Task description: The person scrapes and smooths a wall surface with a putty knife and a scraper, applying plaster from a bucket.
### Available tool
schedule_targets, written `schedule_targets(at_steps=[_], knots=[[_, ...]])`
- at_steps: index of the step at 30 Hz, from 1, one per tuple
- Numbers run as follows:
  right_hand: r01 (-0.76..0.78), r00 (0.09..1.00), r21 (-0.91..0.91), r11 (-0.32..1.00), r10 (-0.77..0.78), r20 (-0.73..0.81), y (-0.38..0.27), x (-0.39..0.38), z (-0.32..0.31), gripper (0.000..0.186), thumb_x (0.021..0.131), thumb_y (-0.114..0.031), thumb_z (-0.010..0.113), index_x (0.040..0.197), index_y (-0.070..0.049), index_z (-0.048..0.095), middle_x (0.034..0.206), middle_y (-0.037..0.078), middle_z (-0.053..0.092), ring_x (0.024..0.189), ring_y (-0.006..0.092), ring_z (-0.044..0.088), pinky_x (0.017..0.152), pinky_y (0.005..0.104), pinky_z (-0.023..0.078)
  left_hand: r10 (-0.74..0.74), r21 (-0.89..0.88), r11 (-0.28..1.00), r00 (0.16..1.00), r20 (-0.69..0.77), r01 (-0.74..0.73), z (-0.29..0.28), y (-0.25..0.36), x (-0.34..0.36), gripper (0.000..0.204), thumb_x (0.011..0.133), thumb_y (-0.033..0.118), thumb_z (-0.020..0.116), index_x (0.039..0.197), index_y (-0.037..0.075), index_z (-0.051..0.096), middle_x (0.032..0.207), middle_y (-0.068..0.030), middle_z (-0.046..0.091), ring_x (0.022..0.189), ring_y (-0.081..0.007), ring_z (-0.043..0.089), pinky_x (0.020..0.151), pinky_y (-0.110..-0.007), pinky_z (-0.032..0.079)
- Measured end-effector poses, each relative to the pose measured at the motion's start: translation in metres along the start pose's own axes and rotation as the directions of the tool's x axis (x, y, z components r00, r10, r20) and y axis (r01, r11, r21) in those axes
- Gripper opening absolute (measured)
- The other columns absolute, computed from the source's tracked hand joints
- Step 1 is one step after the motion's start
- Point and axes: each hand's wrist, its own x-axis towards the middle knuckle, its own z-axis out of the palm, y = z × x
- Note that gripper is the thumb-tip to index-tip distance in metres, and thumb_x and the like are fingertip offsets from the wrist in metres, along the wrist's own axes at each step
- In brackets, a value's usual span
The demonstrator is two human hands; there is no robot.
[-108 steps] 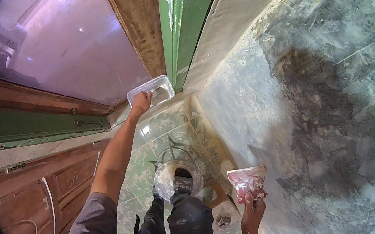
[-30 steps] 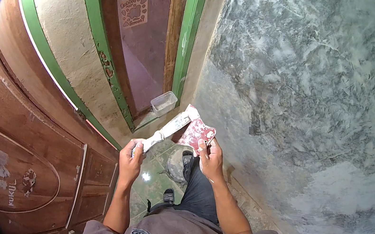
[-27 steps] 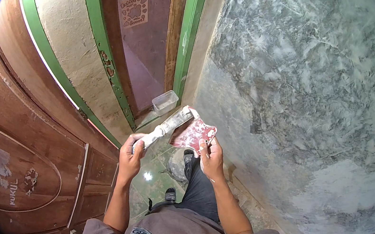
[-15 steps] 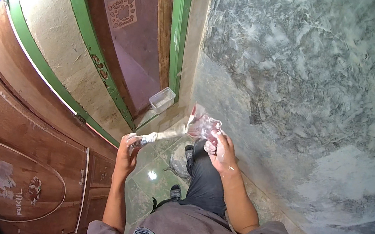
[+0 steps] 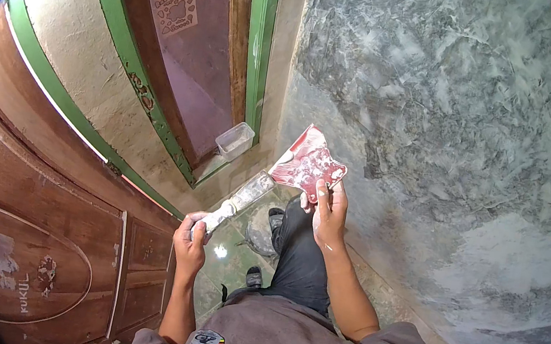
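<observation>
My left hand point(image 5: 189, 241) is closed round the handle of a putty knife point(image 5: 253, 191) smeared with white paste. The knife's blade points up and to the right, its tip close to the lower left corner of a red plastic spreader point(image 5: 310, 161); I cannot tell whether they touch. White paste streaks the spreader's face, with a small lump near its left edge. My right hand point(image 5: 330, 220) pinches the spreader by its narrow lower end, thumb on the front. Both tools are in front of me, apart from the wall.
A grey wall point(image 5: 437, 124) with patchy white plaster rises on the right. A clear plastic tub point(image 5: 235, 140) sits by the green door frame point(image 5: 259, 50). Brown wooden doors point(image 5: 45, 210) stand at left. Below, near my feet, is a rounded, paste-covered object point(image 5: 259, 232) on green tiles.
The spreader has risen and tilted, showing more of its red face. The knife has turned so its blade shows broadside, and my left hand has shifted slightly lower.
</observation>
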Motion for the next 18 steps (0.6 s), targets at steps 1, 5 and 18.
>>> schedule_targets(at_steps=[1, 5, 18], knots=[[0.008, 1.0, -0.024, 1.0, -0.008, 0.009, -0.002, 0.0, 0.0, 0.019, 0.102, -0.017, 0.046, 0.115, -0.004, 0.049, 0.08, 0.001, 0.055, 0.061, 0.0097, 0.051, 0.053, 0.0239, 0.038, -0.002, 0.005, 1.0, 1.0, -0.005, 0.002, 0.0, 0.0, 0.0, 0.018, 0.098, 0.014, 0.051, 0.104, 0.0, 0.061, 0.077, 0.0017, 0.055, 0.063, -0.0041, 0.045, 0.056, -0.02, 0.036], [-0.002, 1.0, -0.03, 1.0, 0.002, 0.022, -0.008, -0.002, -0.002, 0.016, 0.101, -0.011, 0.047, 0.112, -0.002, 0.05, 0.084, 0.002, 0.057, 0.063, 0.0082, 0.051, 0.057, 0.0235, 0.042, 0.033, 0.13, 0.991, 0.999, -0.014, -0.031, 0.004, 0.003, 0.004, 0.018, 0.098, 0.014, 0.052, 0.103, 0.0, 0.062, 0.074, 0.0027, 0.054, 0.063, -0.0036, 0.044, 0.057, -0.02, 0.036], [0.001, 0.999, -0.027, 1.0, 0.0, 0.045, 0.001, 0.002, -0.007, 0.017, 0.101, -0.013, 0.049, 0.112, -0.001, 0.051, 0.08, -0.001, 0.055, 0.061, 0.0066, 0.047, 0.056, 0.0229, 0.042, -0.048, 0.082, 0.995, 0.999, -0.005, 0.048, 0.021, 0.007, 0.011, 0.018, 0.099, 0.017, 0.052, 0.102, 0.002, 0.061, 0.072, 0.0049, 0.05, 0.061, -0.002, 0.042, 0.054, -0.019, 0.034]])
